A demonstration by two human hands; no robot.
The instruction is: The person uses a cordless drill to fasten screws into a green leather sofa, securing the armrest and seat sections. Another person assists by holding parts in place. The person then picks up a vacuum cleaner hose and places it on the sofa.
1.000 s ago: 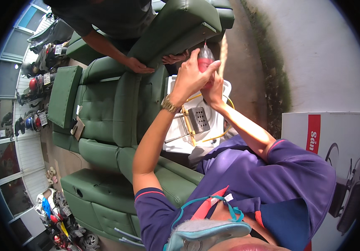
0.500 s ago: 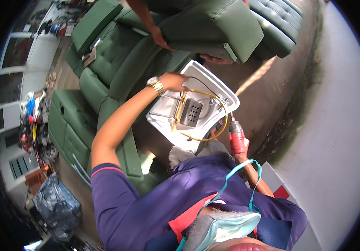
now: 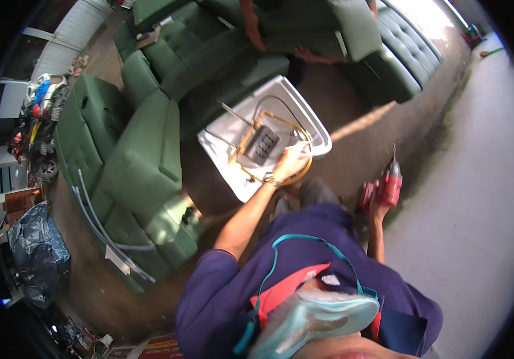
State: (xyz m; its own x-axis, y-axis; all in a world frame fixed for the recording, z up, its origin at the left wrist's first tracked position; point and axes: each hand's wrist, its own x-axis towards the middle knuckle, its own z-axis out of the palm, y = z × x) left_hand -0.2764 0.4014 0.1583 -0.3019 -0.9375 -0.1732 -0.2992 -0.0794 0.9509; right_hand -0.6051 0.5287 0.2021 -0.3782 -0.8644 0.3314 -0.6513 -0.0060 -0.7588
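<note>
A white basin-like shell (image 3: pixel 324 141) lies tilted before me, with metal rods, a dark perforated box (image 3: pixel 261 145) and a looped yellow hose (image 3: pixel 310 157) in it. My left hand (image 3: pixel 293 160), with a watch at the wrist, reaches over its near right part beside the hose. Motion smears those fingers, so their grip cannot be made out. Off to the right, my right hand (image 3: pixel 379 209) is closed round the handle of a red cordless drill (image 3: pixel 392 184). Its long thin bit points away from me, apart from the shell.
Green padded seats (image 3: pixel 149 149) stand at the left and behind the shell. Another person's hands (image 3: pixel 254 35) rest by a green seat piece at the back. Grey tubes (image 3: pixel 107 236) lie on the left seat. A pale wall (image 3: pixel 478 209) runs along the right.
My left hand has gone from the shell's far edge to its near right part. The drill has swung right, away from the shell. The view has shifted, and the seats appear elsewhere.
</note>
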